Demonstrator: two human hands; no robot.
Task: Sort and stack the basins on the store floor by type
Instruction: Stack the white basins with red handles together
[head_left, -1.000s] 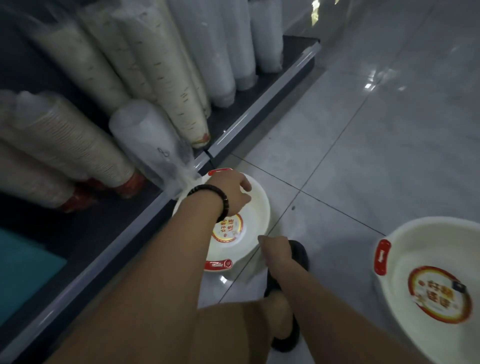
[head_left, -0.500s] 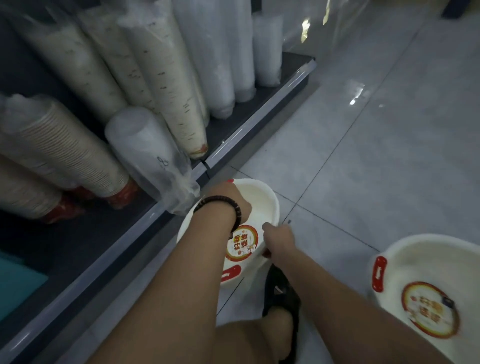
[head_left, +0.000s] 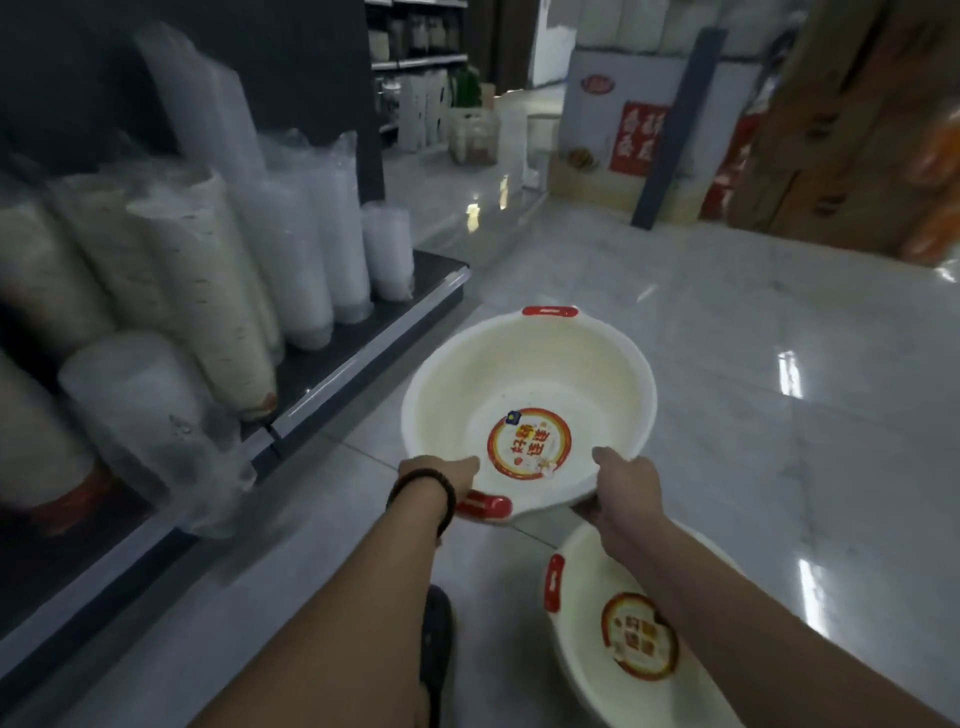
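You have one cream basin (head_left: 524, 384) lifted off the floor (head_left: 753, 415) and carried in both hands, so the sort looks to be at an early or middle stage: this basin is picked but not yet placed, and no finished pile shows in view. Your left hand (head_left: 441, 475) is clamped on the near rim just beside the red handle (head_left: 483, 506), thumb over the lip; your right hand (head_left: 621, 486) is clamped on the near-right rim, thumb inside and fingers underneath. The bowl stretches forward from both hands, tilted so its round label (head_left: 529, 442) faces you, and its far red handle (head_left: 549, 312) sits at the edge farthest from your grip. Directly below your right forearm, nearer to you than either hand, a second basin (head_left: 587, 644) rests on the floor with the same cream body, red handle and label, so it appears to be the same type, though the blur and the arm covering part of it make that less than certain. If it matches, what is left is to lower the held basin down and back toward you into it, then gather any others out of view. To the left of your left hand runs a low shelf (head_left: 358, 343) of wrapped cup stacks (head_left: 218, 312), apart from the basin.
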